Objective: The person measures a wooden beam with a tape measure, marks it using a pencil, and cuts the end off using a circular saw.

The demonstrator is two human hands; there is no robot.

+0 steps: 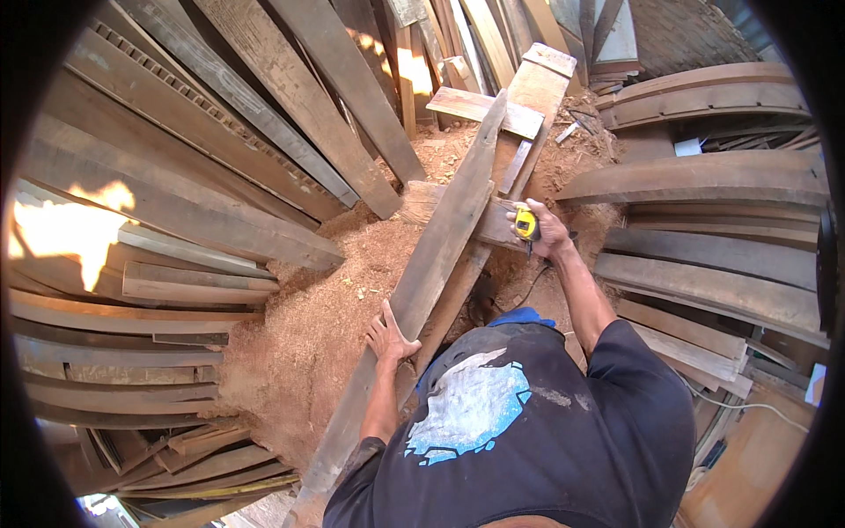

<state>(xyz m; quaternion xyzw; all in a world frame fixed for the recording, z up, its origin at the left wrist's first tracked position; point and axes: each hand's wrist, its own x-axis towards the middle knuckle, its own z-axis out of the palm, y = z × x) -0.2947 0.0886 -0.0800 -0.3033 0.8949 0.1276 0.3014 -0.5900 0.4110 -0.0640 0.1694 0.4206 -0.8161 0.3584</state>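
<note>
A long weathered plank [440, 231] lies slantwise across the middle, one end tapering to a point at the far side. My left hand [389, 336] rests on it with fingers spread, near the middle of its length. In my right hand [547, 231] is a yellow and black tape measure [526, 223], held to the right of the plank; no drawn-out blade can be made out. Beneath the plank a short crosspiece [426, 202] and another long board [533, 95] show. A small pale board [486, 112] lies across that board near the plank's tip.
Sawdust [304, 352] covers the floor around the planks. Many boards [290, 88] lean at the far left, with stacked timber [114, 352] lower down on that side. More curved planks [704, 180] are stacked on the right. A pale cable [748, 406] runs at the lower right.
</note>
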